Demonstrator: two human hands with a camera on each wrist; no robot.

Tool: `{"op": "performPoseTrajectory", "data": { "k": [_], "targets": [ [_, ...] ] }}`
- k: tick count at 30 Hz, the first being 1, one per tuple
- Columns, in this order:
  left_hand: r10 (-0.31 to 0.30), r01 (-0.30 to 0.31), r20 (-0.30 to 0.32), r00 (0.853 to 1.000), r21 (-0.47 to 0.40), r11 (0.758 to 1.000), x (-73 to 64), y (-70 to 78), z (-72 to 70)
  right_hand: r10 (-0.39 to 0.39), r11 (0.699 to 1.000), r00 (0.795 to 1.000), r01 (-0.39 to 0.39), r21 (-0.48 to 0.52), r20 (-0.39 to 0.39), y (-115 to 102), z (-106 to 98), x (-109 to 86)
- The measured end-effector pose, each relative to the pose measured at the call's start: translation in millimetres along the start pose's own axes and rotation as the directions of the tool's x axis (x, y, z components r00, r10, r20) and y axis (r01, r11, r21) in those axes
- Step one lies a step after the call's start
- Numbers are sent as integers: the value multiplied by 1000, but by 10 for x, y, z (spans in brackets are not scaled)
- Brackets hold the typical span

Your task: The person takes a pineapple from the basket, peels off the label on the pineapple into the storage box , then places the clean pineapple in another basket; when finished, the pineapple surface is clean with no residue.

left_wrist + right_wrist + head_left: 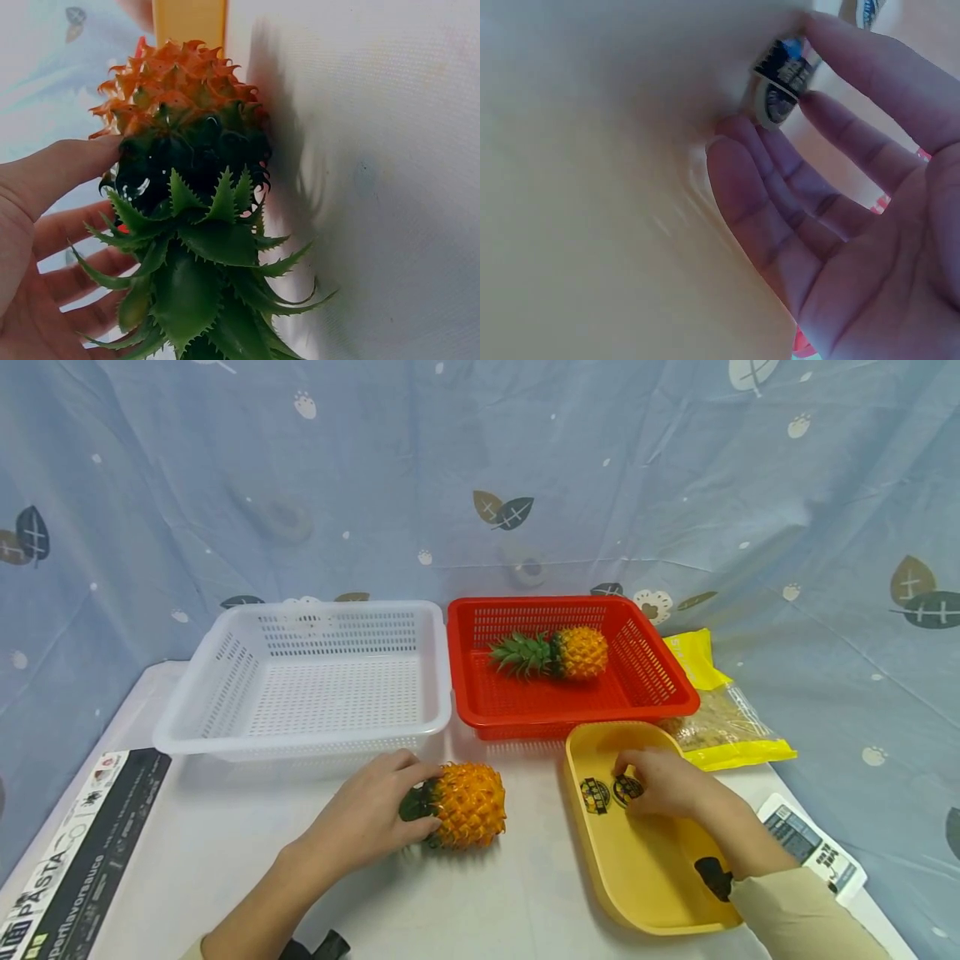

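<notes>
My left hand [378, 806] grips an orange toy pineapple [472, 806] on the white table, thumb on one side and fingers on the other. In the left wrist view the green leaf crown [199, 277] points toward the camera, with the thumb against the pineapple's dark green end. Inside a yellow tray [637, 893], my right hand [663, 781] pinches a small round disc with a black-and-gold label [627, 789]. A second similar disc [595, 795] lies just left of it. The right wrist view shows the fingertips around the labelled disc [780, 82], close to the tray's surface.
A white basket [300, 747] and a red basket [517, 727] stand behind; the red one holds another toy pineapple [581, 653]. A yellow bag [738, 752] lies at right, near a white labelled packet [810, 847]. A pasta box [82, 852] lies at far left.
</notes>
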State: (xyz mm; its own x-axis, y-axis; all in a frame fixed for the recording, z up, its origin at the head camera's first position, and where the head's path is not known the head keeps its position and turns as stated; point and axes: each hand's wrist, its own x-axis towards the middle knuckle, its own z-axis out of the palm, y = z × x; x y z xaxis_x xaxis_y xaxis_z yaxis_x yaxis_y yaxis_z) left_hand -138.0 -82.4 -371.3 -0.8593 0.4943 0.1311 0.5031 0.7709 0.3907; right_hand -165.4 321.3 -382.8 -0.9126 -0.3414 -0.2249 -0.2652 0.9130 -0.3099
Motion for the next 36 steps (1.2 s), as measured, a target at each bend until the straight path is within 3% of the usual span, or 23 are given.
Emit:
{"op": "performPoseTrajectory", "data": {
  "k": [12, 21, 29, 36],
  "targets": [
    [-10, 10, 2, 1000, 7, 1000, -2, 14, -5, 44, 998, 999, -46, -49, -31, -30, 21, -17],
    [-7, 7, 3, 1000, 13, 1000, 9, 33, -5, 91, 996, 996, -91, -23, -11, -96, -116, -53],
    [-28, 28, 20, 999, 2, 1000, 18, 47, -2, -21, 1000, 992, 21, -2, -128, -315, -254, -50],
    [-34, 33, 26, 999, 5, 999, 8, 45, 3, -98, 988, 976, 119, 97, -197, -614, -303, -24]
  ]
}}
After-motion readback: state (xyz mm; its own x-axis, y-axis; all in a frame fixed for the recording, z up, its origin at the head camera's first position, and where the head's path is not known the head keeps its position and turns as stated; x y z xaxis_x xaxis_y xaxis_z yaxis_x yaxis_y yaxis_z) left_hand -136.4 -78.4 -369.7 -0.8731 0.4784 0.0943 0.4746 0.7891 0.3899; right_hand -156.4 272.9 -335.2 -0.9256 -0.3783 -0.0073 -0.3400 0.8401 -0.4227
